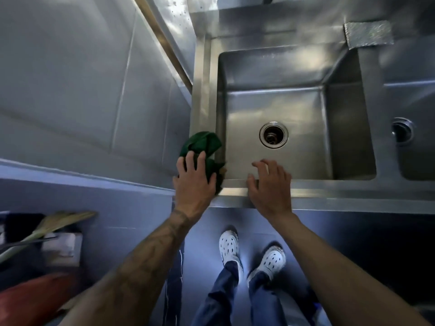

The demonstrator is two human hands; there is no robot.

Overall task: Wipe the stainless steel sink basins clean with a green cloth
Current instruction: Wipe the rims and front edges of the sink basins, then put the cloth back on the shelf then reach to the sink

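A stainless steel sink basin [277,107] with a round drain [273,134] lies below me. A crumpled green cloth [202,143] sits on the basin's left rim near the front corner. My left hand [194,178] lies on the cloth with fingers spread and pressed onto it. My right hand [269,184] rests over the basin's front rim, its fingers loosely bent and holding nothing. A second basin [414,147] with its own drain shows at the right edge.
A tiled wall [94,90] stands close on the left of the sink. A grey scouring pad [368,34] lies on the back ledge. A broom [47,228] and a red object [35,300] are on the floor at the left. My feet stand below the front rim.
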